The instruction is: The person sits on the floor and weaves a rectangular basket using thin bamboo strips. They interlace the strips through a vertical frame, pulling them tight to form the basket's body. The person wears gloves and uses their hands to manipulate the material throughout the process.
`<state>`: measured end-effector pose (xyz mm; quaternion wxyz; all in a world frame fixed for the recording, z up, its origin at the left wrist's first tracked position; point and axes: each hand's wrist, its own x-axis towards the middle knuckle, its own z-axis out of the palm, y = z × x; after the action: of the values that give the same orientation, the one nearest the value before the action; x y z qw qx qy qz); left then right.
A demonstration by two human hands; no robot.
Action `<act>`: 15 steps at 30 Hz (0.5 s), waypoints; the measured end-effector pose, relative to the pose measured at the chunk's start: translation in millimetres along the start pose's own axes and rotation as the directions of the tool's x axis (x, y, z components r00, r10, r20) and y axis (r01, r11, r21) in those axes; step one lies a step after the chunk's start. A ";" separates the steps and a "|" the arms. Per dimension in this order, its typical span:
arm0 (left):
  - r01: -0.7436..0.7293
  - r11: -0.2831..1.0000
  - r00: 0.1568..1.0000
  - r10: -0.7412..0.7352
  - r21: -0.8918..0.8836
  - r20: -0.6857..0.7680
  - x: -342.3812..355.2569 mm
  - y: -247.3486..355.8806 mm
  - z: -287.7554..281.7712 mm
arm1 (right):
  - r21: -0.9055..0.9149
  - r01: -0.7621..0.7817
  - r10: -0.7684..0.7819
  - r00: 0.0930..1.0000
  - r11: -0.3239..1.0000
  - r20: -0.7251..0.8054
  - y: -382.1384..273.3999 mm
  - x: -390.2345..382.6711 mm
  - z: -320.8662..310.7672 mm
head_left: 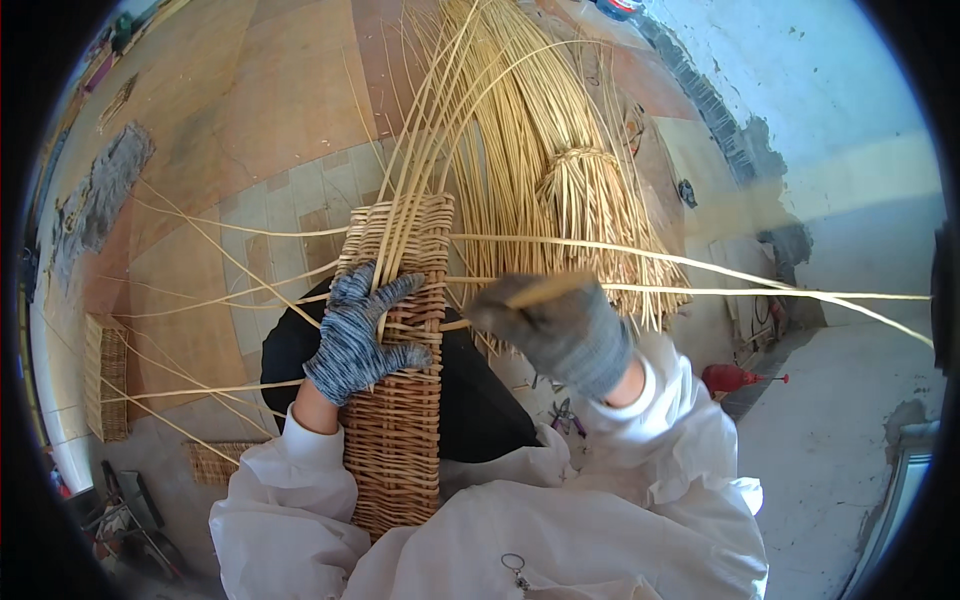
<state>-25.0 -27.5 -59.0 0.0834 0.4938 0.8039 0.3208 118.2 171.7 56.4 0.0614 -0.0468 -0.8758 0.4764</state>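
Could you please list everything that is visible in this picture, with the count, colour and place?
Woven panel: one, tan-brown, centre
Loose strands: many, pale yellow, extending from the panel
Bundled strands: many, golden, floor ahead
Small woven pieces: two, brown, floor left
Dark equipment: count unclear, black, lower left
Bottle-shaped object: one, red, right
Handled tool: one, purple, right of the panel
Floor sheets: several, brown, upper left
Wall: one, bluish white, right
Key ring: one, metallic, bottom
Garment: one, white, bottom
Legs: count unclear, black, beneath the panel
Left hand: one, grey-gloved, spread on the panel
Right hand: one, grey-gloved, blurred, closed around a strand
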 end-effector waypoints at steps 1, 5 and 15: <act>0.009 0.999 1.000 -0.008 0.042 -0.018 1.4 7.5 -4.4 | -0.040 -0.042 0.046 0.994 0.998 0.099 -2.5 15.2 -8.4; 0.065 0.975 0.996 -0.075 -0.211 -0.040 6.5 5.9 -9.7 | -0.580 0.255 -0.049 0.937 0.774 0.346 51.0 -6.0 -8.0; 0.119 0.980 0.992 -0.123 -0.162 -0.018 4.2 2.6 -2.0 | -0.721 0.222 0.181 0.881 0.657 0.437 90.7 -66.4 -58.5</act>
<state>-26.0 -24.0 -55.1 0.1311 0.4311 0.8052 0.3856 194.9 260.0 7.5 -0.1733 0.0598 -0.9808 0.0657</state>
